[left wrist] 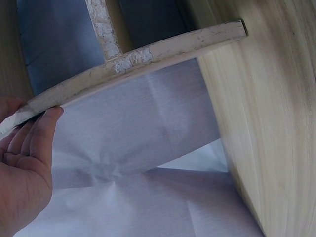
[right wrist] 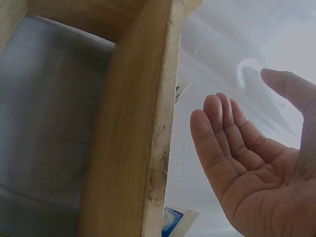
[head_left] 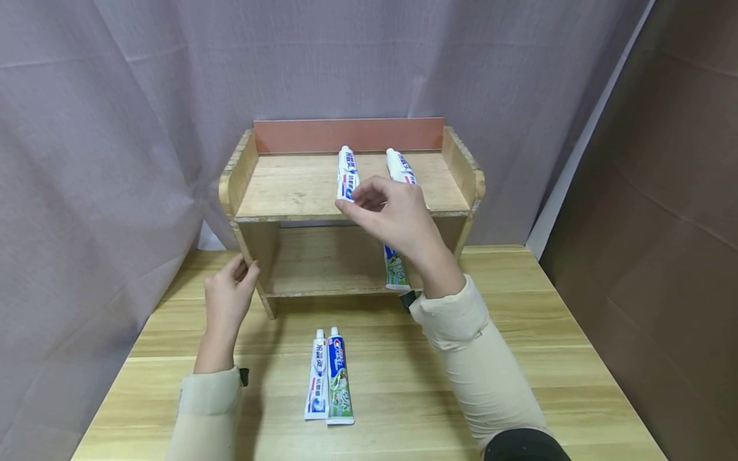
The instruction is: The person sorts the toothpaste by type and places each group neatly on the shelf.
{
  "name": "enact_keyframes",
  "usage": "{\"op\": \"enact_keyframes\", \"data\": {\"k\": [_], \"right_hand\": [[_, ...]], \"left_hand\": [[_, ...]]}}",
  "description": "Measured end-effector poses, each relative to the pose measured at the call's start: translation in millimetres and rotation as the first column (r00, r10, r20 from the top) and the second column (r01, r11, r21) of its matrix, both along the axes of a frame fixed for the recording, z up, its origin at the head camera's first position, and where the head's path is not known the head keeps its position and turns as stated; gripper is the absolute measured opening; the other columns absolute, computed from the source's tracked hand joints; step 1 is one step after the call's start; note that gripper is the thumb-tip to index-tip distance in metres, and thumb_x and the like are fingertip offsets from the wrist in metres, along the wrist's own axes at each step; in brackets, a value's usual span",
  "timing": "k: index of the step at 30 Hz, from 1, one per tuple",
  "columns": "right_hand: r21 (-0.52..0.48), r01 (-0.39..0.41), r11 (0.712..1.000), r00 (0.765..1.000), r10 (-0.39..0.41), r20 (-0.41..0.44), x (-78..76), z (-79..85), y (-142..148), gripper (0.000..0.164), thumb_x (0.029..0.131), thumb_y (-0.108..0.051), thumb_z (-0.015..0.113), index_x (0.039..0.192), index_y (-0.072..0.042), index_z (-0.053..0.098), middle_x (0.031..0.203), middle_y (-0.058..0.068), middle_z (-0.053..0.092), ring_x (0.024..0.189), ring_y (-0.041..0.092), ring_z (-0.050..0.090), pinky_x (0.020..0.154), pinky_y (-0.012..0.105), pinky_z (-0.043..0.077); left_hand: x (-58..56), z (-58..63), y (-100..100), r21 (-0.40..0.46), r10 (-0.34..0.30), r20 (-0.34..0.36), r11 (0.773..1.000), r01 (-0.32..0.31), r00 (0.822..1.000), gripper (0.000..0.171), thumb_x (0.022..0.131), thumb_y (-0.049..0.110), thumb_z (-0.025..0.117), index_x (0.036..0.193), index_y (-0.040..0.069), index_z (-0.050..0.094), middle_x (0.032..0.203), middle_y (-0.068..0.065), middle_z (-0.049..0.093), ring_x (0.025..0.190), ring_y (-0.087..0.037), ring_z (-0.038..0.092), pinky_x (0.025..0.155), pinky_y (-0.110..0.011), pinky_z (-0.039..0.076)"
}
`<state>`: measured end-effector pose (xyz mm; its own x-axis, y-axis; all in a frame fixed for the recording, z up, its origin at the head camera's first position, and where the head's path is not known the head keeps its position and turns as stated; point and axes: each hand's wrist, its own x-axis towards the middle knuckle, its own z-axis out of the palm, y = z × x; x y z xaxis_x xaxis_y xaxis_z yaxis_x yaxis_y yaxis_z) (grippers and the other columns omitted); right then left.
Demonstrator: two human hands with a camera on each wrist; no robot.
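My left hand [head_left: 226, 298] pinches the front edge of the left side panel [left wrist: 163, 54] of a small wooden shelf [head_left: 300, 218]. On its top board lie two white-and-blue toothpaste tubes, one in the middle [head_left: 347, 168] and one further right [head_left: 400, 166]. Above the board's front edge is my right hand [head_left: 398, 214], thumb and fingers apart near the bottom end of the middle tube. The right wrist view shows nothing between those fingers [right wrist: 224, 138]. A green-and-blue toothpaste tube [head_left: 396, 269] lies on the lower board, partly hidden by the right hand.
Two more toothpaste tubes, one white [head_left: 316, 378] and one blue and green [head_left: 339, 381], lie side by side on the wooden table [head_left: 415, 397] before the shelf. A reddish back strip [head_left: 348, 136] tops the shelf. Grey cloth [head_left: 323, 64] hangs behind it.
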<state>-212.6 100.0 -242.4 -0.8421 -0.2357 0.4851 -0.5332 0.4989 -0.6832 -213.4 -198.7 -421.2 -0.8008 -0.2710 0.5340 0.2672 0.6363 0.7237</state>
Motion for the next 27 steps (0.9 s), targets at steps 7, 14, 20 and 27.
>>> {"op": "enact_keyframes", "data": {"k": [7, 14, 20, 27], "right_hand": [[-0.01, -0.011, 1.0, 1.0, 0.011, -0.005, 0.8, -3.7, 0, 0.028, 0.087, -0.039, 0.078, 0.092, -0.012, 0.072, 0.083, -0.004, 0.071, 0.074, 0.009, 0.067, 0.07, 0.026, 0.059], [-0.002, -0.021, 1.0, 1.0, 0.021, -0.01, 4.9, -9.5, 2, 0.027, 0.087, -0.04, 0.078, 0.094, -0.015, 0.072, 0.085, -0.006, 0.071, 0.075, 0.009, 0.067, 0.07, 0.027, 0.059], [-0.005, -0.03, 1.0, 0.999, 0.03, -0.018, 8.4, -18.9, 3, 0.027, 0.087, -0.04, 0.077, 0.094, -0.014, 0.072, 0.085, -0.006, 0.071, 0.075, 0.009, 0.066, 0.07, 0.026, 0.059], [-0.016, -0.03, 0.999, 1.0, 0.03, -0.01, 13.6, -30.2, 2, 0.027, 0.087, -0.04, 0.078, 0.094, -0.015, 0.073, 0.085, -0.007, 0.071, 0.075, 0.008, 0.066, 0.07, 0.025, 0.059]], "left_hand": [[-0.5, -0.4, 0, 0.0, 0.001, 0.003, 1.0, -0.001, 1.0, 0.025, 0.094, 0.02, 0.069, 0.113, 0.005, 0.075, 0.103, -0.018, 0.074, 0.093, -0.032, 0.074, 0.082, -0.042, 0.062], [-0.8, -1.2, 0, 0.003, -0.001, 0.008, 1.0, 0.001, 1.0, 0.025, 0.094, 0.019, 0.068, 0.114, 0.004, 0.074, 0.103, -0.019, 0.073, 0.094, -0.033, 0.074, 0.082, -0.042, 0.062], [-1.2, -1.2, 0, 0.004, -0.005, -0.005, 1.0, 0.005, 1.0, 0.025, 0.094, 0.018, 0.068, 0.113, 0.004, 0.074, 0.103, -0.019, 0.073, 0.093, -0.033, 0.074, 0.081, -0.041, 0.062], [-1.4, -0.8, 0, 0.004, -0.001, -0.008, 1.0, 0.001, 1.0, 0.025, 0.094, 0.019, 0.068, 0.113, 0.004, 0.075, 0.102, -0.018, 0.074, 0.092, -0.032, 0.074, 0.081, -0.041, 0.062]]}}
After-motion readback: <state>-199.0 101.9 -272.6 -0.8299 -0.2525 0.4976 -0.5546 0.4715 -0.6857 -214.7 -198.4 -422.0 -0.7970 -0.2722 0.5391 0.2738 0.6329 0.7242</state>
